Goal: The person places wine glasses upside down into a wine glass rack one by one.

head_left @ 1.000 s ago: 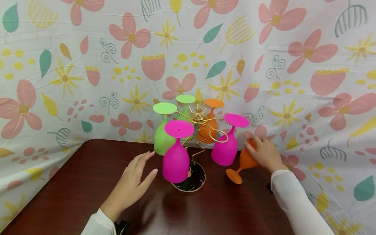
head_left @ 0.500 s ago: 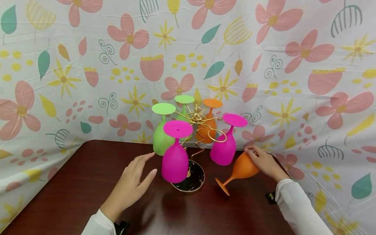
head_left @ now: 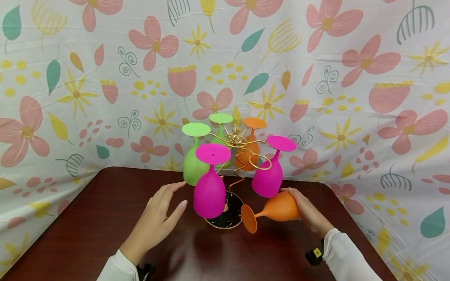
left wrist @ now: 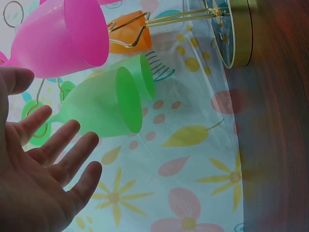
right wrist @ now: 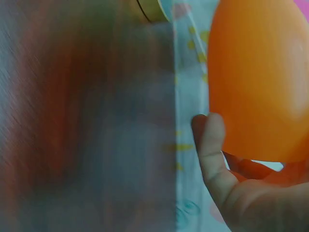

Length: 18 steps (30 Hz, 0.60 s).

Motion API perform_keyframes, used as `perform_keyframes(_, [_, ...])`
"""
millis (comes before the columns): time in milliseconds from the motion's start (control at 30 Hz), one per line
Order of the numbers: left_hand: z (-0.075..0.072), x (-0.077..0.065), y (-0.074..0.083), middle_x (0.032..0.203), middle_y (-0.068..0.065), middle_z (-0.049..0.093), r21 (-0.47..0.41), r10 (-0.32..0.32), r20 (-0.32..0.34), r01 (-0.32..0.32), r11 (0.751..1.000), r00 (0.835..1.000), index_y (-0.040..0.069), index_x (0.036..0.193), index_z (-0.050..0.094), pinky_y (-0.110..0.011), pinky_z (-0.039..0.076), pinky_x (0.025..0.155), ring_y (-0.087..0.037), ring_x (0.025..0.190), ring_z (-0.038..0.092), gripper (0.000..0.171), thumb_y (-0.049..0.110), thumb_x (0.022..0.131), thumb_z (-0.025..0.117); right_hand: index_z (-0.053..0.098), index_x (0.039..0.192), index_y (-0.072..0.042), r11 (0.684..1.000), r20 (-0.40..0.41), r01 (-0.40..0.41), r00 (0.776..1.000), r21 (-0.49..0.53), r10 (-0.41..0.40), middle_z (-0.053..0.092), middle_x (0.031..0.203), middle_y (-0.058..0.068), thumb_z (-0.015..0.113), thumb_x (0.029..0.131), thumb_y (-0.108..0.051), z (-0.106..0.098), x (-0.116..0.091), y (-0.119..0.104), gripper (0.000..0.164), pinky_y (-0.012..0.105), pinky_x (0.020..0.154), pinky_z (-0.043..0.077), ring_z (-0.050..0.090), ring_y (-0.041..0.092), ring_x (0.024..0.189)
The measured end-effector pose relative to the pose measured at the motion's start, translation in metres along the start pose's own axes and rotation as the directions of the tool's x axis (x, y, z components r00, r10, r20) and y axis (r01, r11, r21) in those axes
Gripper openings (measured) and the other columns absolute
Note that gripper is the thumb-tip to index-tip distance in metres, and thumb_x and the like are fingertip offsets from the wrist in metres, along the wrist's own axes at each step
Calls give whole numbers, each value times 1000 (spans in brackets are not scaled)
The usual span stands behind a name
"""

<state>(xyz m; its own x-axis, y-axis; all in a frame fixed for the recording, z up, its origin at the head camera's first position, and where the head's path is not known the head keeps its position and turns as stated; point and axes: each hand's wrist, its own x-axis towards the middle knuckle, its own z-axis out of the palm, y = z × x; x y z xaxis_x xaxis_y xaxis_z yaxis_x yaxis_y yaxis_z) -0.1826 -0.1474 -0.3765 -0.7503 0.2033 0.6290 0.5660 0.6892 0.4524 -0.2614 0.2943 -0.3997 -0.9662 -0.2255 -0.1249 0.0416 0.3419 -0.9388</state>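
My right hand [head_left: 311,212] grips an orange wine glass [head_left: 281,206] by its bowl, near the rim. The glass lies sideways, its foot pointing left and overlapping the edge of the rack's black base. In the right wrist view the thumb and fingers curl round the bowl [right wrist: 260,82]. A gold wire rack [head_left: 236,141] carries several glasses upside down by their feet: magenta [head_left: 210,193], green [head_left: 195,166] and orange [head_left: 252,156]. My left hand [head_left: 158,214] hovers with spread fingers beside the nearest magenta and green glasses, holding nothing, as the left wrist view also shows.
The rack's round black base [head_left: 226,220] with a gold rim stands on a dark red-brown table [head_left: 88,234]. A flower-printed cloth [head_left: 105,58] hangs behind the table and along its right side. One wire loop [head_left: 261,163] at the rack's front right bears no glass.
My right hand has brought the orange glass left and toward me from the table's back right, tipping it until it lies nearly level. The left hand has stayed in place.
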Motion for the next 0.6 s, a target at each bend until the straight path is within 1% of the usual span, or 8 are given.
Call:
perform_keyframes(133, [0,1,0,134,7,47,0,11,-8,-11,1000,1000,24,138,41,-51,38,94,-12,125,44,48,37,93,54,29,144,-19,987,23,-69,998,146,66,42,129,11,24,97,-58,11,-2,7,61,41,81,50,53,26,100])
perform_keyframes(200, [0,1,1,134,6,47,0,13,-11,-13,1000,1000,22,137,43,-50,39,94,-12,124,45,48,36,93,55,27,145,-20,969,55,-103,994,227,93,46,123,9,25,96,-58,16,-4,11,62,41,82,50,55,25,97])
perform_keyframes(267, [0,1,1,133,5,48,1,17,-13,-17,1000,1000,22,137,43,-50,39,93,-13,124,45,47,36,93,55,23,147,-20,941,100,-140,988,308,114,46,122,6,26,96,-59,21,-6,14,64,41,83,50,55,24,98])
perform_keyframes(333, [0,1,2,133,6,48,2,20,-15,-20,1000,1000,22,136,44,-50,39,93,-12,123,45,47,35,93,55,21,148,-22,904,141,-175,982,391,129,46,121,4,29,96,-58,27,-8,17,64,41,85,50,56,24,100])
perform_keyframes(400, [1,1,1,133,6,48,-1,26,-19,-26,1000,999,23,136,44,-49,39,93,-12,123,45,47,35,93,56,24,147,-25,864,180,-199,975,463,128,46,122,3,31,96,-57,33,-10,20,61,41,87,50,55,23,101])
perform_keyframes(467, [1,1,1,132,5,49,-5,38,-22,-38,999,999,23,136,44,-49,39,92,-12,122,46,46,33,92,56,34,141,-31,818,215,-223,969,530,125,47,121,1,34,95,-56,40,-13,23,52,41,90,49,55,22,103])
perform_keyframes(533, [2,1,0,132,6,49,-9,46,-23,-47,999,999,23,135,45,-48,39,92,-11,122,46,46,32,92,57,44,132,-36,778,256,-242,961,580,107,48,121,1,34,96,-55,47,-16,25,42,41,93,48,55,22,106])
perform_keyframes(600, [3,0,0,131,6,49,-9,58,-21,-58,998,998,23,135,45,-48,39,91,-11,122,46,46,31,92,58,51,123,-38,725,307,-273,948,632,89,48,121,1,34,96,-54,53,-19,27,36,41,96,46,55,22,108])
